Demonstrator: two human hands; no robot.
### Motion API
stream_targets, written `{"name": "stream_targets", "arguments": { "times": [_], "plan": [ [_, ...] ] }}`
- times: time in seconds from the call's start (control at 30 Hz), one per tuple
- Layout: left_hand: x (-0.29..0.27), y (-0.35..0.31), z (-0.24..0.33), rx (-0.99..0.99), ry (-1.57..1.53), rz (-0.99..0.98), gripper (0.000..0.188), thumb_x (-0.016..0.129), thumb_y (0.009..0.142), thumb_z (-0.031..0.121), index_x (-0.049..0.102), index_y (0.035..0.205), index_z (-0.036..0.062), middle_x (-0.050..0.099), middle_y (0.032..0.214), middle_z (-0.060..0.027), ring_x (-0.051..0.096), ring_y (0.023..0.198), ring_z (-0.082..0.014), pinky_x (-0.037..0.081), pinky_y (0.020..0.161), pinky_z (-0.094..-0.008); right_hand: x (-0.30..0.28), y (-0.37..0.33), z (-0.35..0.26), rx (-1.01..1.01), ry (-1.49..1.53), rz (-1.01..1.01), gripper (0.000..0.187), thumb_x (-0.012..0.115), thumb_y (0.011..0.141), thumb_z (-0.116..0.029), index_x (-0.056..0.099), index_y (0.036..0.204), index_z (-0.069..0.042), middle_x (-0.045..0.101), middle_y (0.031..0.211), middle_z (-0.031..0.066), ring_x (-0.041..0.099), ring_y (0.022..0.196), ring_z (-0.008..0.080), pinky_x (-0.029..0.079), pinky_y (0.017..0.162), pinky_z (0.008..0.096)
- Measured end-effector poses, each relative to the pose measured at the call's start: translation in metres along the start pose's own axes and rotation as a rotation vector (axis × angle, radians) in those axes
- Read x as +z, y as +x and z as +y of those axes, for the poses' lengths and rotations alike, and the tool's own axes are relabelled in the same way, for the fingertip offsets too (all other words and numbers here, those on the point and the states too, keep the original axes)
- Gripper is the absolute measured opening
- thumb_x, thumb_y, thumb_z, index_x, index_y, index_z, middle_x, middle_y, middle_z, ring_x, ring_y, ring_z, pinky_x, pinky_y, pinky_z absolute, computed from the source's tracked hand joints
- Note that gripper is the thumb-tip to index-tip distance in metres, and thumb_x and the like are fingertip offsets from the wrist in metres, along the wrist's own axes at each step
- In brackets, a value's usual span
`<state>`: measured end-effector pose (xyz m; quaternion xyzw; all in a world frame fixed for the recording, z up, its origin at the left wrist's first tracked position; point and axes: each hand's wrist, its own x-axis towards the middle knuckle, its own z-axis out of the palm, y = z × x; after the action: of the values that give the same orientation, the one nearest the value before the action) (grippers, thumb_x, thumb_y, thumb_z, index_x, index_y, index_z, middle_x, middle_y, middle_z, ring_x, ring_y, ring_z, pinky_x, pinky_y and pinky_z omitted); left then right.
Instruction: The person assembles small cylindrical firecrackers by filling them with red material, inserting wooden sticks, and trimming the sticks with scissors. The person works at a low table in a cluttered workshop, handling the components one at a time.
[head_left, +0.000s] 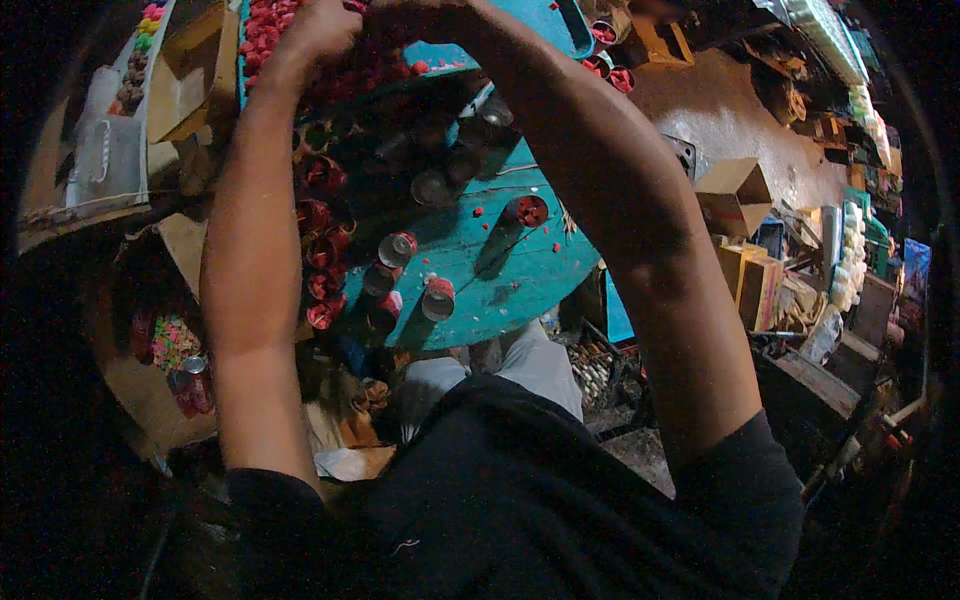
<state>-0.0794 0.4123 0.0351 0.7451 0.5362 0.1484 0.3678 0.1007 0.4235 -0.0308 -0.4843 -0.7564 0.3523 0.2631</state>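
Observation:
Both my arms stretch forward over a round turquoise table [500, 295] to a blue tray [565, 30] heaped with small red-pink pieces [262, 40]. My left hand [325, 32] is above the pieces with its fingers curled in; what they hold, if anything, is hidden. At the top edge, my right hand [420, 14] is dark and partly cut off, so its fingers cannot be read. Beside my left forearm runs a row of cups filled with red pieces [325, 282]. Another filled cup [530, 210] stands mid-table. Clear cups [397, 250] with whitish-pink rims are nearer me.
An open cardboard box [192, 80] and a translucent plastic container [110, 165] are at the left. Beyond the tray's right end are more filled cups [621, 79]. Cardboard boxes [735, 195] crowd the right side. Low at the left lies a pile of pastel pieces [175, 340].

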Motion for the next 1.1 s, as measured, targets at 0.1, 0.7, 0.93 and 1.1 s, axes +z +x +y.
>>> {"name": "stream_targets", "arguments": {
  "times": [0.1, 0.7, 0.93, 1.1],
  "plan": [
    [-0.002, 0.005, 0.003, 0.119, -0.396, -0.003, 0.029, 0.074, 0.089, 0.004, 0.072, 0.117, 0.0015, 0.076, 0.098, -0.0077, 0.071, 0.09, -0.0162, 0.057, 0.077, -0.031, -0.013, -0.022, -0.011, -0.382, -0.106, 0.116, 0.019, 0.069, 0.09, -0.015, 0.076, 0.103, -0.003, 0.077, 0.1, 0.014, 0.073, 0.078, 0.0287, 0.057, 0.076, 0.0401],
    [0.063, -0.152, 0.035, 0.568, 0.048, 0.365, 0.034, 0.067, 0.088, 0.001, 0.071, 0.122, 0.0025, 0.073, 0.116, -0.0204, 0.07, 0.11, -0.0385, 0.055, 0.099, -0.0441, -0.042, -0.232, -0.025, 0.221, 1.786, 0.284, 0.035, 0.061, 0.106, -0.034, 0.067, 0.122, -0.004, 0.069, 0.093, 0.0102, 0.064, 0.072, 0.0224, 0.052, 0.056, 0.0336],
    [0.244, -0.182, 0.009, 0.744, -0.026, -0.211, 0.09, 0.072, 0.073, -0.005, 0.042, 0.157, 0.0062, 0.052, 0.152, -0.0193, 0.051, 0.138, -0.0414, 0.044, 0.112, -0.0511, 0.073, -0.381, -0.023, 0.432, 1.783, 1.227, 0.033, 0.051, 0.112, -0.034, 0.064, 0.122, -0.006, 0.066, 0.1, 0.0118, 0.057, 0.079, 0.0208, 0.045, 0.056, 0.0284],
    [0.295, -0.158, -0.024, 0.747, -0.163, -0.373, 0.095, 0.081, 0.068, -0.001, 0.046, 0.155, 0.0077, 0.056, 0.148, -0.0204, 0.054, 0.136, -0.0417, 0.045, 0.111, -0.0499, 0.114, -0.38, -0.011, 0.24, 1.577, 1.411, 0.019, 0.055, 0.11, -0.022, 0.06, 0.119, -0.006, 0.065, 0.099, 0.0101, 0.059, 0.083, 0.0224, 0.05, 0.066, 0.035]
  ]
}}
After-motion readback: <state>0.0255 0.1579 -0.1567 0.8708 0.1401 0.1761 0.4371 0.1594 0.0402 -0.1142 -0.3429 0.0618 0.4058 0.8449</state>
